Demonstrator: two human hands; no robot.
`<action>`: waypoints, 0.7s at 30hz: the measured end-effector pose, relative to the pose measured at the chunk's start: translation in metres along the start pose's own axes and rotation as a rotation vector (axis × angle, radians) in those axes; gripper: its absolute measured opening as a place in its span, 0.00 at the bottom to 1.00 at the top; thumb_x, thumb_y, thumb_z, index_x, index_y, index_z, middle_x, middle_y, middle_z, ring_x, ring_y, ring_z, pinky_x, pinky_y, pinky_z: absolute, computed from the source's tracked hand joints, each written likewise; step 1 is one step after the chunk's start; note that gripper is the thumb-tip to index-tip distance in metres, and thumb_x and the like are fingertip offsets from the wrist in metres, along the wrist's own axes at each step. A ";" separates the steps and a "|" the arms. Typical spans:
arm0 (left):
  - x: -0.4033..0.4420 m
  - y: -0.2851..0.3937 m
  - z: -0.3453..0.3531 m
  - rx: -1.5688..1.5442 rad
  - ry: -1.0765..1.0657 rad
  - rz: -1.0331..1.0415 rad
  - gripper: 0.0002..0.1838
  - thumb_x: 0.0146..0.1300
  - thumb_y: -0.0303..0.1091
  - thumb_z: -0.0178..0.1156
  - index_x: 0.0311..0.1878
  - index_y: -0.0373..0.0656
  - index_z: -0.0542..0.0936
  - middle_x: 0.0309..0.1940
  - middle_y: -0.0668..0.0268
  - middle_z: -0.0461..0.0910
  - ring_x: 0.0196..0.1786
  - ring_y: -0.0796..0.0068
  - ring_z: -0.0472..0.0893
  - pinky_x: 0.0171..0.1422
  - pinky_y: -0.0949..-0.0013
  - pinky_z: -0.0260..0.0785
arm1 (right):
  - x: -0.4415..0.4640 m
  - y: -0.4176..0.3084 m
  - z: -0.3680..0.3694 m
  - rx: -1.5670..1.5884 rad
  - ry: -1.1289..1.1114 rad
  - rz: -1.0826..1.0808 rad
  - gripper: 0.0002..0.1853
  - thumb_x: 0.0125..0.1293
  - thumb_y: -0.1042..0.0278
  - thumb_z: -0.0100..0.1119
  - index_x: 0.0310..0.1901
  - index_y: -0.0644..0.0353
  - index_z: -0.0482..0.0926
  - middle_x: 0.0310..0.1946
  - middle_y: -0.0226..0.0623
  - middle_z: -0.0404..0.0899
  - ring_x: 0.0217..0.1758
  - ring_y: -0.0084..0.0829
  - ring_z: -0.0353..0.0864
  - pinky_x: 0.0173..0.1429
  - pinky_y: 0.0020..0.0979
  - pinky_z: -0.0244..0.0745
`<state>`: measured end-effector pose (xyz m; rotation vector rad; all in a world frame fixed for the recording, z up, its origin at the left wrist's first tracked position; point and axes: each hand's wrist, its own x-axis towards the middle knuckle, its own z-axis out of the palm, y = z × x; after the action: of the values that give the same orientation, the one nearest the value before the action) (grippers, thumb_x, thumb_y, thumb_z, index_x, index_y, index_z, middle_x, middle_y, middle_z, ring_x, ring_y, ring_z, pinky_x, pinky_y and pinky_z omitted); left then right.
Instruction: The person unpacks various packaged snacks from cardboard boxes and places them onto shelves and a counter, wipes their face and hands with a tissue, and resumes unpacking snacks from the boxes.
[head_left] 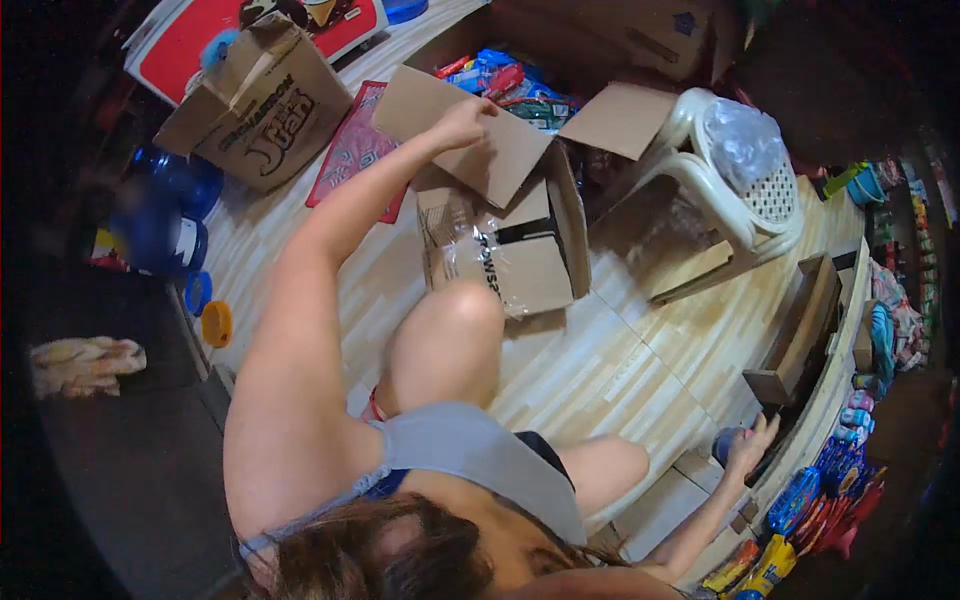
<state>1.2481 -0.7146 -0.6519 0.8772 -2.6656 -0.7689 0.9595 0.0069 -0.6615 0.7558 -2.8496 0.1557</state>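
Observation:
A cardboard box point(535, 275) with raised flaps and clear tape stands on the floor before my knee. My left hand point(463, 125) is closed at the far edge of its raised flap point(500, 165), fingertips bent over the cardboard. Far to the right, my right hand point(752, 446) reaches low beside the shelf, its fingers apart. A dark bluish round container point(725, 443) lies right against that hand; whether they touch I cannot tell. Just beyond the box, colourful packets point(500, 80) fill a larger carton.
A white plastic chair point(690, 180) with a clear plastic bag point(745, 145) stands right of the box. Another carton point(270, 115) sits at the left, near blue containers point(175, 210). A wooden tray point(795, 330) and packets point(840, 465) line the right-hand shelf.

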 end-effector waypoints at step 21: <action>0.026 -0.061 0.058 0.024 0.311 0.321 0.38 0.27 0.48 0.73 0.47 0.44 0.76 0.49 0.59 0.72 0.58 0.54 0.66 0.73 0.43 0.40 | 0.165 -0.625 0.045 0.618 -0.045 -0.848 0.08 0.56 0.72 0.56 0.38 0.62 0.78 0.33 0.48 0.77 0.41 0.48 0.76 0.44 0.41 0.71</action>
<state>1.2356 -0.7490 -0.7323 0.5041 -2.4537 -0.4812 1.1245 -0.6195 -0.6381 1.9969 -2.2357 0.8921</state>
